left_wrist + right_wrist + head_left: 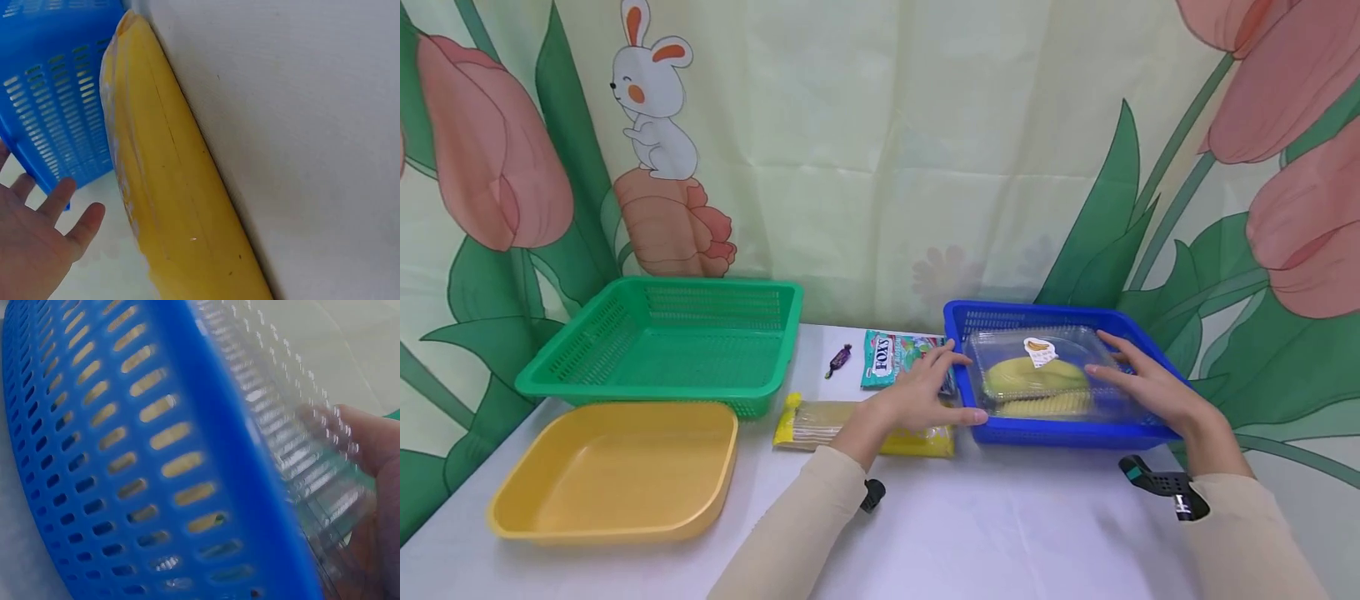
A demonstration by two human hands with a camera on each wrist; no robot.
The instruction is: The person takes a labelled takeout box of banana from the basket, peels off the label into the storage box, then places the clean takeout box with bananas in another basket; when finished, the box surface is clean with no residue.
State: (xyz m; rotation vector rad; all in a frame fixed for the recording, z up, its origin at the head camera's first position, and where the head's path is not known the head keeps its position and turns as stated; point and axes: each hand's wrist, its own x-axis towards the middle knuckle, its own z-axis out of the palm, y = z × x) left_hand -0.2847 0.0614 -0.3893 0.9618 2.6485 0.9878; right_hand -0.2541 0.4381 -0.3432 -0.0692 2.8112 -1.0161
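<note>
Both hands, left hand (917, 398) and right hand (1138, 383), rested with fingers spread flat on the clear banana box (1045, 375), which sat inside the blue basket (1060, 432) on the white bench (1000, 525) before a floral curtain (880, 150).

A staged tabletop set-up is showing here rather than a lived-in room. A printed curtain (880, 150) with tulips and a cartoon rabbit is hanging as a backdrop at the far side, and a white table (1000, 533) is carrying sorting containers: a green basket (662, 342) far left, a yellow tray (617, 467) near left, a blue basket (1060, 433) at right.
</note>
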